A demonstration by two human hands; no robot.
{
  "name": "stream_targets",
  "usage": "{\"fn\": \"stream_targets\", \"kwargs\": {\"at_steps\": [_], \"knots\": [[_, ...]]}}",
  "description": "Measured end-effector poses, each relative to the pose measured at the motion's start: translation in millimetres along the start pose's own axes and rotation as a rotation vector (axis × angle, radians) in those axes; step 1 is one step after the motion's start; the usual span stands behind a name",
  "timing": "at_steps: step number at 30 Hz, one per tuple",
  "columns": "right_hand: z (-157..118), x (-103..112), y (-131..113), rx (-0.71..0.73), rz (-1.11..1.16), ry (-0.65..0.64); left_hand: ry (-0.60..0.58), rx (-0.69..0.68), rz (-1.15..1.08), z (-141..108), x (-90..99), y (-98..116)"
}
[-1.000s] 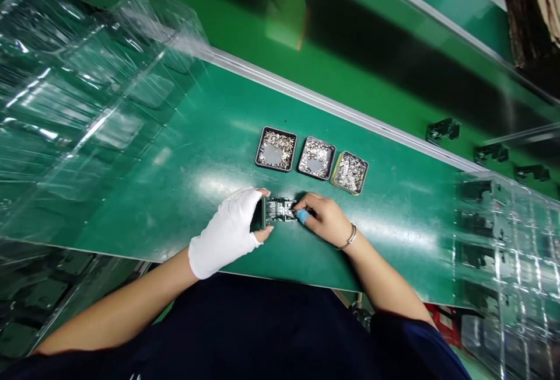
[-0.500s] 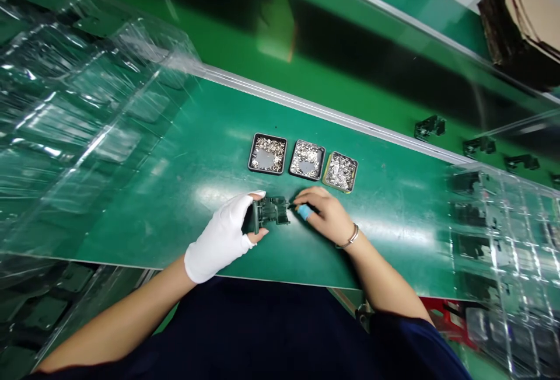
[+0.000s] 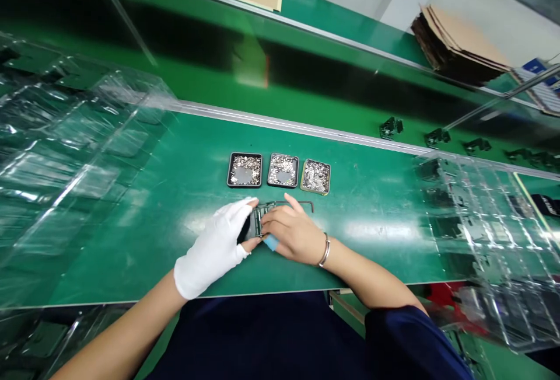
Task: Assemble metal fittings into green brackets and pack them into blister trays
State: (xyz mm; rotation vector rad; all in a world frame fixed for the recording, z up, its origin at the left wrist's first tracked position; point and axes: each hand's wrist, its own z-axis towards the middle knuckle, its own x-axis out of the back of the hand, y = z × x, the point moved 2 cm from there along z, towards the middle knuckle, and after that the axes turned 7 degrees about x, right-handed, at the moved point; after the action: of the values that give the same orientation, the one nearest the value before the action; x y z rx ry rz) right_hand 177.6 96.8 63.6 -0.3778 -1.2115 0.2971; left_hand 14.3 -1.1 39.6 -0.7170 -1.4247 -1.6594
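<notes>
My left hand, in a white glove with bare fingertips, grips the left end of a dark green moulded plastic part. My right hand is curled over the right side of that part, fingers on it, hiding much of it. Blue tape wraps one right finger. A thin dark rod with a bent end sticks out rightward beyond my right hand along the far side of the part; how it joins the part is hidden.
Three small trays of metal pieces, left, middle and right, stand beyond my hands. Clear plastic blister trays are stacked at left, more at right. Several dark green parts line the back ledge.
My right hand has moved left onto the plastic part and closed over it. The bent rod now shows beyond it. The camera view has shifted, showing more of the upper shelf.
</notes>
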Motion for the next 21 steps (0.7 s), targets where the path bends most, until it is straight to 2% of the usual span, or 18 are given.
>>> {"fn": "stream_targets", "kwargs": {"at_steps": [2, 5, 6, 8, 10, 13, 21], "knots": [[-4, 15, 22, -0.077, -0.001, 0.048, -0.053, -0.019, 0.018, 2, -1.7, 1], [-14, 42, 71, -0.38, -0.135, 0.112, -0.1, -0.023, 0.026, 2, -0.8, 2], [-17, 47, 87, -0.46, -0.186, 0.08, -0.116, -0.028, 0.023, 1, -0.2, 2], [-21, 51, 108, -0.523, -0.258, -0.027, -0.138, -0.039, 0.011, -2, 0.7, 2], [-22, 47, 116, -0.499, -0.307, -0.126, -0.148, -0.044, -0.006, -4, 0.9, 2], [-22, 39, 113, -0.473, -0.364, -0.18, -0.156, -0.016, -0.037, -7, 0.5, 2], [-22, 40, 116, -0.461, -0.342, -0.076, -0.127, 0.089, -0.143, -3, 8.6, 3]]}}
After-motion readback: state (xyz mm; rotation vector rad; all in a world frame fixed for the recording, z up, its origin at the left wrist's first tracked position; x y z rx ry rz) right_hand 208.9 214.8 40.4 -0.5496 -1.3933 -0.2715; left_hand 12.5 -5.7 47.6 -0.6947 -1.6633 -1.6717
